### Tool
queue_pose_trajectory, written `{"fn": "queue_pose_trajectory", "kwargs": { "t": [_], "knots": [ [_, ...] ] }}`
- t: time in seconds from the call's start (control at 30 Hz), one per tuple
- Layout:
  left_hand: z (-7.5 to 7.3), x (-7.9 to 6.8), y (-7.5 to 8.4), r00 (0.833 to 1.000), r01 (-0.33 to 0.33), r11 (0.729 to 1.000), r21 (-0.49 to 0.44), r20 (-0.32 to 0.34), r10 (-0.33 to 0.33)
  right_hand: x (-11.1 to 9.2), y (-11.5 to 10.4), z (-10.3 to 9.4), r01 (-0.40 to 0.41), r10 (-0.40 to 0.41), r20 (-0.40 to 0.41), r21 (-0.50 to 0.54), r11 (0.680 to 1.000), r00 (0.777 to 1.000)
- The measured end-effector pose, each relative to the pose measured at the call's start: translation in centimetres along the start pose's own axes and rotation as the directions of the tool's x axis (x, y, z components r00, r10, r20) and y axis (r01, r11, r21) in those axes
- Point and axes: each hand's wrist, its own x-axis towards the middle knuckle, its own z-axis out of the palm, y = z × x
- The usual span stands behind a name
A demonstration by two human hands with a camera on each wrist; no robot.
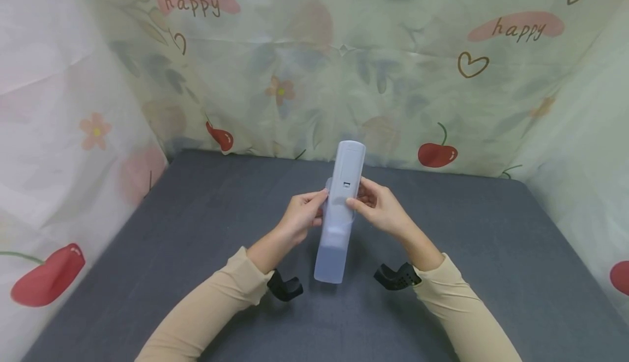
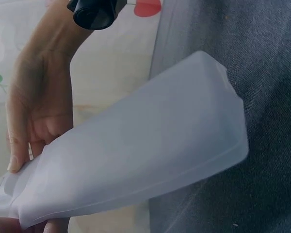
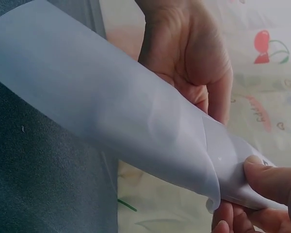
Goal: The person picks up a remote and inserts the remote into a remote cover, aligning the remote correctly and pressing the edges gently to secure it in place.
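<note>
A long white remote control (image 1: pixel 348 162), with a small latch notch in its back, is held up over the table in the head view. Its lower part sits inside a translucent sleeve (image 1: pixel 331 261), whose far end extends past it toward the person. From the left, my left hand (image 1: pixel 300 217) pinches the sleeve's edge between thumb and fingers. On the other side my right hand (image 1: pixel 385 209) grips the remote control, thumb on its back and fingers beneath. The right wrist view shows the sleeve's rolled rim (image 3: pixel 213 201) close to the right fingers.
A dark grey cloth-covered table (image 1: pixel 221 203) lies below the hands. Printed curtains (image 1: pixel 314 89) enclose its back and sides. A black wrist mount (image 1: pixel 286 286) hangs at the left cuff and another black mount (image 1: pixel 397 276) at the right cuff.
</note>
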Motion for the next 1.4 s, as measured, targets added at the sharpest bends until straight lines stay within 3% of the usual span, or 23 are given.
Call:
{"fn": "queue_pose_trajectory", "kwargs": {
  "t": [0.13,0.23,0.4,0.5,0.6,0.77,0.87,1.0,1.17,1.3,1.4],
  "knots": [
    [-0.1,0.0,0.1,1.000,0.006,1.000,0.009,0.023,-0.007,-0.1,0.2,0.0,-0.004,0.002,-0.030,-0.038,0.999,1.000],
    [-0.2,0.0,0.2,0.997,-0.024,0.999,0.028,0.069,0.022,-0.3,0.6,0.1,-0.023,0.021,-0.050,-0.035,0.999,0.999],
    [-0.2,-0.2,0.0,0.980,-0.158,0.985,0.070,0.137,0.147,-0.4,0.8,0.2,-0.053,0.054,-0.069,0.015,0.998,0.996],
    [-0.2,-0.3,-0.1,0.961,-0.249,0.966,0.075,0.147,0.236,-0.5,0.9,0.2,-0.062,0.067,-0.086,0.059,0.996,0.994],
    [-0.2,-0.2,0.0,0.949,-0.293,0.954,0.065,0.142,0.282,-0.6,1.0,0.1,-0.102,0.111,-0.097,0.099,0.990,0.989],
    [-0.4,0.0,0.2,0.957,-0.285,0.956,0.067,0.081,0.280,-0.9,1.3,0.2,-0.190,0.193,-0.009,0.114,0.975,0.981],
    [-0.4,0.1,0.1,0.965,-0.260,0.962,0.077,0.066,0.256,-1.1,1.5,0.4,-0.189,0.186,0.035,0.123,0.974,0.982],
    [-0.4,0.1,0.0,0.969,-0.245,0.963,0.109,0.070,0.238,-1.2,1.7,0.6,-0.159,0.159,0.016,0.143,0.977,0.987],
    [-0.4,0.1,0.1,0.947,-0.322,0.930,0.178,0.081,0.312,-1.2,1.5,1.0,-0.128,0.133,-0.021,0.162,0.978,0.991],
    [-0.4,0.1,0.5,0.921,-0.391,0.895,0.214,0.100,0.378,-1.2,0.9,1.2,-0.112,0.129,-0.106,0.152,0.982,0.986],
    [-0.3,0.0,1.0,0.916,-0.401,0.886,0.233,0.122,0.382,-1.2,0.3,1.3,-0.117,0.145,-0.175,0.159,0.980,0.974]
  ]
}}
